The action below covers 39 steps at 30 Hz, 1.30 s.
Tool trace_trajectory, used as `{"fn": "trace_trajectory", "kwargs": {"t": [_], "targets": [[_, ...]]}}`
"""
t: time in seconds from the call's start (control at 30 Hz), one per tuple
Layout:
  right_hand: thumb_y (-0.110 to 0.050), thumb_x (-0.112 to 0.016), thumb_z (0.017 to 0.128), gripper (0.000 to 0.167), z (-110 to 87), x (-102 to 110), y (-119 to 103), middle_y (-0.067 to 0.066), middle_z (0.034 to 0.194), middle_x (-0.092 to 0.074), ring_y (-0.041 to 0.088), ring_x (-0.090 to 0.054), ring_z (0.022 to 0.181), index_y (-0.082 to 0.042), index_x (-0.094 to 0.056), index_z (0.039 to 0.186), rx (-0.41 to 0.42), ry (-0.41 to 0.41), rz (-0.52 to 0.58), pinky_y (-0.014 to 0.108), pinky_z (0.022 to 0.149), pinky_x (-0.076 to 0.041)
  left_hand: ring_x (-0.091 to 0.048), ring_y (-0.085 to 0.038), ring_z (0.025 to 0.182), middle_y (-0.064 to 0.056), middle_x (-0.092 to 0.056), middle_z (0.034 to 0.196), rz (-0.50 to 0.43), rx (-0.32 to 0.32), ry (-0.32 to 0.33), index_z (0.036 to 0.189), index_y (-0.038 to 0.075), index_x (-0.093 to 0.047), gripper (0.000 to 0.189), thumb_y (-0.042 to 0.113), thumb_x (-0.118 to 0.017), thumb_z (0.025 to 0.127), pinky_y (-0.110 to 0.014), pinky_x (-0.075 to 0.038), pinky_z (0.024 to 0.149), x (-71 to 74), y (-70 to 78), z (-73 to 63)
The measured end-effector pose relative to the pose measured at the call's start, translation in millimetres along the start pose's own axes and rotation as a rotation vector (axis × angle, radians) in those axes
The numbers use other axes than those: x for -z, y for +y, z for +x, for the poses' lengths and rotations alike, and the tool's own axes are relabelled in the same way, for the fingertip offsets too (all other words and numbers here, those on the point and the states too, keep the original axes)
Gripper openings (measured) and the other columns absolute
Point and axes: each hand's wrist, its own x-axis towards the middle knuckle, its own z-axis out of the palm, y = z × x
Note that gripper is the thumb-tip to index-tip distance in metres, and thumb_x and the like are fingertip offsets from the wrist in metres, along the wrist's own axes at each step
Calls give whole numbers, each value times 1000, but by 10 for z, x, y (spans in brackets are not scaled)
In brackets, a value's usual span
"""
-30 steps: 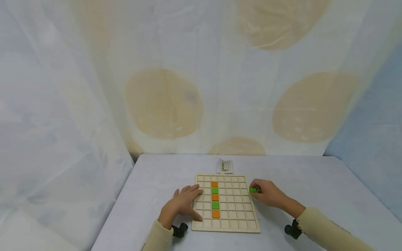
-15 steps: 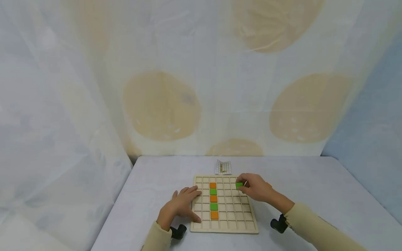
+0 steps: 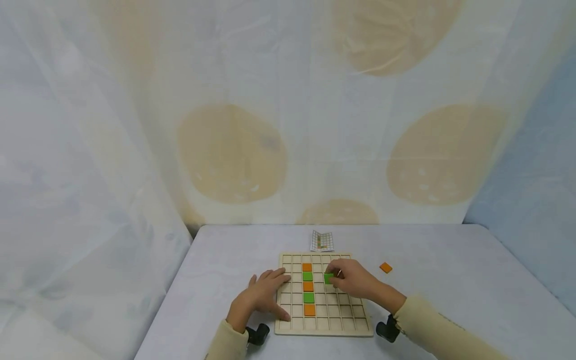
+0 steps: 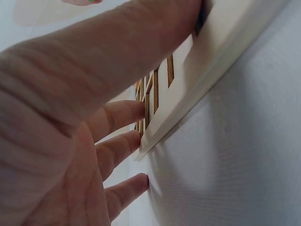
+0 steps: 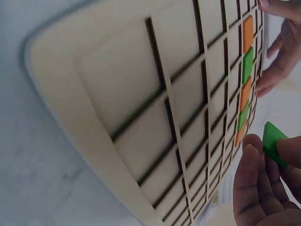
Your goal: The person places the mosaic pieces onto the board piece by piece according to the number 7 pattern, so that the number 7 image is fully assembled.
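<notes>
A wooden grid board [image 3: 324,331] lies on the table with a column of alternating orange and green square tiles [image 3: 308,286] set in its cells. My right hand [image 3: 355,279] pinches a green tile [image 5: 273,143] between thumb and fingers. In the head view that tile appears over the board, right of the column; the right wrist view has it tilted above the surface. My left hand [image 3: 261,297] rests with spread fingers on the board's left edge. Its thumb and some fingertips touch the wooden rim [image 4: 188,92] in the left wrist view.
Behind the board stands a small folded card [image 3: 322,241] printed with a grid pattern. A loose orange tile [image 3: 385,267] lies on the white table [image 3: 432,250] to the right of the board. Draped cloth walls surround the table's back and sides.
My right hand has carried the green tile leftward from the board's right edge to over its cells. The loose orange tile has come into view. My left hand stays in place.
</notes>
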Motion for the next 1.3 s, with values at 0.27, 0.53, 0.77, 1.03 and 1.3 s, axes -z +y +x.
{"fn": "trace_trajectory", "kwargs": {"t": [0.27, 0.53, 0.77, 1.03, 1.3], "targets": [[-6, -70, 88, 11, -39, -179, -2, -5, 86, -67, 9, -57, 77, -11, -71, 97, 10, -68, -4, 24, 66, -50, -28, -35, 147, -4, -33, 161, 3, 11, -6, 148, 19, -45, 101, 51, -90, 63, -72, -15, 114, 11, -1, 3], [-9, -70, 89, 9, -100, -287, -34, -7, 86, -68, 5, -57, 73, -11, -71, 98, 30, -156, 53, 22, 66, -50, -29, -35, 147, -5, -34, 160, 13, 9, -1, 148, 19, -46, 101, 52, -90, 63, -72, -15, 114, 21, 7, 5], [-8, -70, 89, 16, -120, -336, -52, -8, 86, -64, 5, -55, 73, -12, -64, 104, 33, -139, 3, 22, 65, -49, -30, -36, 146, -6, -34, 160, 25, -6, 7, 148, 18, -46, 100, 51, -90, 64, -72, -17, 113, 34, -10, -7], [-15, -74, 87, 4, -141, -354, -11, -13, 81, -58, 0, -51, 70, -14, -73, 90, 73, -164, -79, 18, 62, -47, -29, -36, 146, -6, -33, 160, 6, -10, 3, 148, 18, -45, 102, 51, -90, 63, -72, -16, 113, 14, -22, -6], [-15, -76, 86, 7, -151, -324, -9, -7, 85, -64, 6, -55, 74, -14, -72, 92, 3, -187, 42, 22, 64, -49, -29, -36, 146, -5, -33, 161, 14, -7, 4, 148, 18, -45, 100, 51, -89, 64, -72, -16, 114, 21, 11, -18]]}}
